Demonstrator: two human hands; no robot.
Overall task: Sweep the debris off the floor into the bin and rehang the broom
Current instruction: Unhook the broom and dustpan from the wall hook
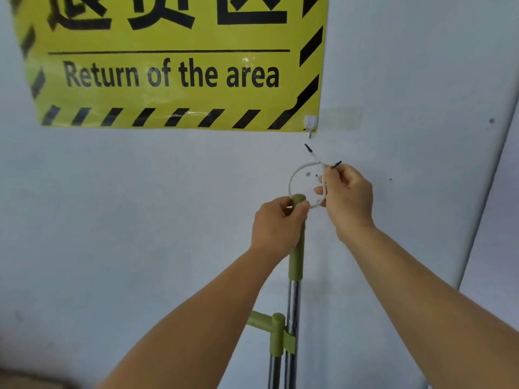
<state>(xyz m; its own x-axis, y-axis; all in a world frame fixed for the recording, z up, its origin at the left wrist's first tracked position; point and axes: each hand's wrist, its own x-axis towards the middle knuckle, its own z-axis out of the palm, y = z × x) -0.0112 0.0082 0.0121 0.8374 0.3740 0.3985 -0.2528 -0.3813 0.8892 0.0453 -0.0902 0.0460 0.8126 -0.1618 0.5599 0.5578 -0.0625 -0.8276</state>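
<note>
Against the pale wall [140,220], the left hand [276,224] grips the green top of the upright broom handle [296,256] while the right hand [348,197] pinches its white cord loop [297,171] just below the small wall hook [310,124] at the yellow sign's [168,74] corner.

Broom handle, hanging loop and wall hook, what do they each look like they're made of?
Broom handle: matte olive-green grip, probably plastic; below it a shiny mirror-like tube, likely polished metal. Loop: thin white cord, maybe string, with dark tips at its ends. Hook: glossy, translucent adhesive pad, apparently plastic, with a small silvery prong that looks metal.
</note>
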